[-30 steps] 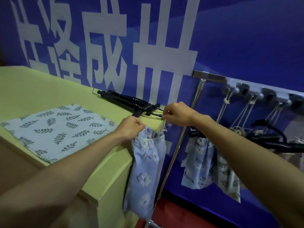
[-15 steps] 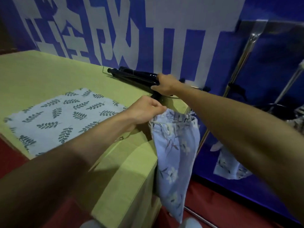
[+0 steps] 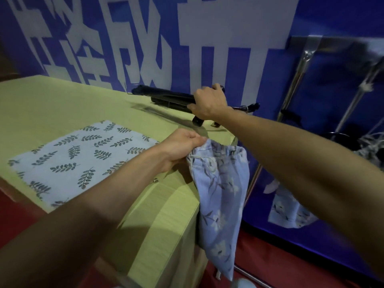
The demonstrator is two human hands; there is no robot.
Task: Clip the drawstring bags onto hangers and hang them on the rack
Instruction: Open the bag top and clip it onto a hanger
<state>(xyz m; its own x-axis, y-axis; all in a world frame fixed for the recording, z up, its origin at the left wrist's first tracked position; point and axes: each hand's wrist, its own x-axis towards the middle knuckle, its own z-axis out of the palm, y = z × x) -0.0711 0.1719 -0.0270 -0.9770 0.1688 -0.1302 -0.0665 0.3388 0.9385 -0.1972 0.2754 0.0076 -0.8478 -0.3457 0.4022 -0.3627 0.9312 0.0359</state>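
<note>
My left hand (image 3: 180, 146) pinches the top hem of a light blue flowered drawstring bag (image 3: 220, 202), which hangs down past the table's right corner. My right hand (image 3: 208, 102) is closed over the near end of a pile of black clip hangers (image 3: 166, 99) lying at the back of the table. A second bag with a green leaf print (image 3: 79, 156) lies flat on the tabletop to the left. The rack's metal upright (image 3: 297, 77) stands at the right, with another blue bag (image 3: 288, 210) hanging low behind my right arm.
The yellow-green table (image 3: 52, 107) stands against a blue banner wall with large white characters. Cords and dark hangers hang from the rack at the far right (image 3: 365, 88). A small metal piece (image 3: 155, 180) lies on the table near my left wrist. Red floor lies below.
My right hand left the bag's top and moved back to the pile of black hangers, closing over it. The left hand kept hold of the flowered bag. The view swung left and down.
</note>
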